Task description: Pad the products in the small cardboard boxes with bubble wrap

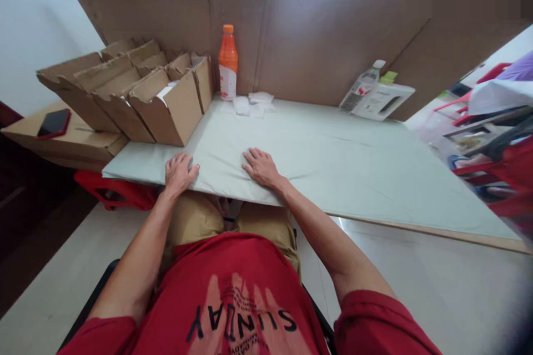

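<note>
My left hand (pixel 180 171) rests on the front edge of the pale green covered table (pixel 333 161), holding nothing, its thumb apart from the fingers. Farther right, my right hand (pixel 260 166) lies flat on the same cover with its fingers stretched out. Just beyond my left hand stand several open cardboard file boxes (pixel 183 108), and white paper shows inside one of them. Behind my right hand, small white packets (pixel 250 105) lie near an upright orange bottle (pixel 227 64) with a white label.
A tall cardboard screen (pixel 333 39) runs along the back. Against it at right lean a clear bottle (pixel 362 89) and a white jug (pixel 385 101). At left, a phone (pixel 54 123) lies on a closed carton (pixel 83 141), above a red stool (pixel 125 188).
</note>
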Available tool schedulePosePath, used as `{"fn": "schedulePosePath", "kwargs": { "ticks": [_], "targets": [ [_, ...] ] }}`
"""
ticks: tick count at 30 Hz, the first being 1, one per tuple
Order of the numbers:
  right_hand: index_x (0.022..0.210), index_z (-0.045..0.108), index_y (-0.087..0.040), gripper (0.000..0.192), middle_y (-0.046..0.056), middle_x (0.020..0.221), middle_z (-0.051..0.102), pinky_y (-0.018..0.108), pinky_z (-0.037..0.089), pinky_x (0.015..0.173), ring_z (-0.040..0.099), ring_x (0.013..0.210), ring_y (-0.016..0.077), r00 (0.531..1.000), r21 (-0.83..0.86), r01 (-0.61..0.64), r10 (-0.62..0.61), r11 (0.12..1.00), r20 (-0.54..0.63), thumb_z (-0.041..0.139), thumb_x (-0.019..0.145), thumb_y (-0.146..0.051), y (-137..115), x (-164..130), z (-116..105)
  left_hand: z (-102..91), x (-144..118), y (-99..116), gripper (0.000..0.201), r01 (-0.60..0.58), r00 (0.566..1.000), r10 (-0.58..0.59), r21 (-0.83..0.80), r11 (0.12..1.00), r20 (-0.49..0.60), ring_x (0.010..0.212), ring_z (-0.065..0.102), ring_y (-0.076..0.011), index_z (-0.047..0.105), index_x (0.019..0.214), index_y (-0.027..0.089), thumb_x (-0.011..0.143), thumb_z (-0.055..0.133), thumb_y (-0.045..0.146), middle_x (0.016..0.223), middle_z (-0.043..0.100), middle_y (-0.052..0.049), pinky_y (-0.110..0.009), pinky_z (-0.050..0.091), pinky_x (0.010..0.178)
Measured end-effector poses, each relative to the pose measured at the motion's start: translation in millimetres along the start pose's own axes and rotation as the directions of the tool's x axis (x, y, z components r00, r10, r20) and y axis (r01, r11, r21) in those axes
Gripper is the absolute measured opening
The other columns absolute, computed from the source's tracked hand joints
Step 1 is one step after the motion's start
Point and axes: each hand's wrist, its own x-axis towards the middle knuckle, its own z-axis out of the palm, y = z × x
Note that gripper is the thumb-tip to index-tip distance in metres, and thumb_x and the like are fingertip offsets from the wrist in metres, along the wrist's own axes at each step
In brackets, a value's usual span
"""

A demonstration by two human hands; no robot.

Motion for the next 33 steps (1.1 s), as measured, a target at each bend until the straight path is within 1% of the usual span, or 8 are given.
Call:
{"fn": "schedulePosePath", "kwargs": {
  "ticks": [3,9,13,16,21,28,33],
  "targets": [
    [0.151,0.047,-0.018,0.053,0.014,0.160,0.042,0.043,0.030,0.116,0.036,0.147,0.0305,1.000,-0.014,0.002,-0.002,1.000,-0.011,0.037,0.106,-0.045,1.2,0.4,-1.0,1.5,0.4,1.7,0.048,0.001,1.000,-0.001,0.026,1.000,-0.011,0.140,0.045,-0.0356,0.062,0.132,0.010,0.093,0.049,0.035,0.148,0.054,-0.021,-0.050,0.032,0.116],
    [0.150,0.049,-0.017,0.053,0.015,0.159,0.043,0.044,0.032,0.116,0.038,0.147,0.0319,1.000,-0.045,0.017,-0.018,0.999,-0.023,0.040,0.105,-0.043,4.3,0.4,-2.9,7.0,1.2,3.0,0.042,-0.008,0.999,0.011,0.053,0.999,-0.053,0.139,0.048,-0.0313,0.063,0.130,0.017,0.093,0.051,0.035,0.147,0.057,-0.016,-0.047,0.034,0.116],
    [0.150,0.048,-0.016,0.054,0.017,0.159,0.043,0.047,0.032,0.115,0.038,0.147,0.0339,0.999,-0.072,0.034,-0.036,0.997,-0.018,0.042,0.104,-0.044,4.8,-1.1,-0.3,10.5,0.2,4.1,0.041,-0.016,0.997,0.019,0.050,0.999,-0.072,0.140,0.048,-0.0319,0.063,0.129,0.017,0.093,0.052,0.034,0.146,0.058,-0.016,-0.048,0.034,0.117],
    [0.151,0.047,-0.015,0.056,0.017,0.160,0.041,0.047,0.031,0.117,0.037,0.147,0.0336,0.998,-0.090,0.054,-0.055,0.995,-0.012,0.043,0.103,-0.044,4.8,-2.0,3.0,11.9,-0.2,5.2,0.041,-0.017,0.997,0.021,0.045,0.999,-0.081,0.140,0.048,-0.0324,0.063,0.130,0.017,0.093,0.052,0.033,0.146,0.058,-0.016,-0.050,0.034,0.117],
    [0.151,0.048,-0.016,0.057,0.016,0.159,0.042,0.047,0.030,0.118,0.038,0.147,0.0336,0.998,-0.108,0.064,-0.066,0.992,-0.009,0.046,0.102,-0.044,7.2,-0.9,9.3,13.7,-0.3,7.8,0.042,-0.021,0.996,0.024,0.034,0.999,-0.092,0.140,0.047,-0.0338,0.063,0.130,0.014,0.094,0.051,0.032,0.146,0.058,-0.018,-0.052,0.034,0.117],
    [0.149,0.051,-0.018,0.056,0.016,0.158,0.044,0.048,0.031,0.117,0.041,0.145,0.0332,0.994,-0.107,0.075,-0.083,0.991,-0.073,0.047,0.101,-0.045,13.6,0.4,22.0,15.8,-0.1,11.6,0.042,-0.005,0.995,0.008,0.033,0.999,-0.099,0.140,0.047,-0.0345,0.063,0.130,0.013,0.093,0.052,0.031,0.145,0.058,-0.019,-0.054,0.033,0.118],
    [0.149,0.052,-0.018,0.056,0.016,0.158,0.045,0.048,0.030,0.117,0.041,0.145,0.0323,0.992,-0.085,0.087,-0.094,0.993,-0.088,0.043,0.101,-0.046,17.8,0.4,26.6,14.5,0.2,13.9,0.042,0.005,0.997,-0.002,0.034,0.999,-0.083,0.140,0.046,-0.0346,0.063,0.131,0.013,0.094,0.052,0.031,0.146,0.057,-0.018,-0.054,0.033,0.118]
  ]
}}
